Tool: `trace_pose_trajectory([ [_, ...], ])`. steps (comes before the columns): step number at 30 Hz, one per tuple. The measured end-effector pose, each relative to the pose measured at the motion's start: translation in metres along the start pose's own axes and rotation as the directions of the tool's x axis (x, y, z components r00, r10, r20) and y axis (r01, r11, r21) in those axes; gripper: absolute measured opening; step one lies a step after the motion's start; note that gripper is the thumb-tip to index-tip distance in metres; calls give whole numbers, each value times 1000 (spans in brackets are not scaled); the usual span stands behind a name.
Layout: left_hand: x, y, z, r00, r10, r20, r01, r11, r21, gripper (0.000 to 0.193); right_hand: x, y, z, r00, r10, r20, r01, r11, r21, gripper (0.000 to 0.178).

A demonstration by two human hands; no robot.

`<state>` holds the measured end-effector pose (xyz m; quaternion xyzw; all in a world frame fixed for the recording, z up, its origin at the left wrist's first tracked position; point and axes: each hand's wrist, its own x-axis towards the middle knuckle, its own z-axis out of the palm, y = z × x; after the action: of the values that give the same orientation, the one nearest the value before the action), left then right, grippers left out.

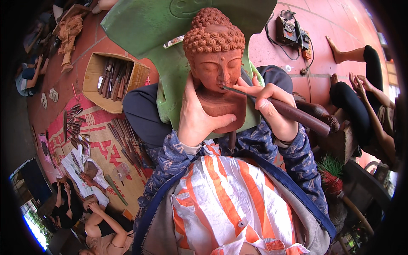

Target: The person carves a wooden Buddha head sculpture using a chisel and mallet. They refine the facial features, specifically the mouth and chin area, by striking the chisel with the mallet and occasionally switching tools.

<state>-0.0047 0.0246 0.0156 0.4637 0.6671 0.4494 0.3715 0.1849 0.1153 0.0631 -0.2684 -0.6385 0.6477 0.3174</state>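
A reddish-brown carved wooden Buddha bust (pixel 216 70) stands upright in front of me, against a green plastic chair (pixel 131 26). My left hand (pixel 196 115) grips its left side at the neck and base, thumb stretched across the lower front, fingers partly hidden beside the head. In my right hand (pixel 277 111) is a carving chisel (pixel 302 117) with a dark, round wooden handle. Its thin metal blade points left, the tip touching or very near the bust's mouth. Some right-hand fingers rest close to the bust's cheek and chin.
On the left, a cardboard box (pixel 101 102) holds several chisels, with more tools (pixel 127 136) spread over a patterned mat (pixel 102 144). An electrical box with cables (pixel 291 32) lies at the upper right. Other people sit on both sides; a wooden figure (pixel 68 36) is at the far left.
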Motion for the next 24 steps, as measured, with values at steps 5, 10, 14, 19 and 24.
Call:
trace_pose_trajectory([
  [5,-1,0,0,1000,2,3,-2,1000,-5,126,0,0,1,1000,-2,-8,2,1000,-10,20],
  [10,0,-1,0,1000,3,2,-3,999,35,126,-1,-4,9,996,-66,57,76,978,-193,19],
  [14,0,-1,0,1000,-3,3,3,1000,13,126,0,-6,7,999,-31,30,34,994,-106,19],
  [19,0,0,-1,1000,-7,1,7,1000,-4,126,1,-7,1,999,-10,31,12,996,-91,19],
  [24,1,-2,1,1000,7,-1,-7,1000,4,127,2,-8,1,1000,-4,10,5,998,-62,18],
])
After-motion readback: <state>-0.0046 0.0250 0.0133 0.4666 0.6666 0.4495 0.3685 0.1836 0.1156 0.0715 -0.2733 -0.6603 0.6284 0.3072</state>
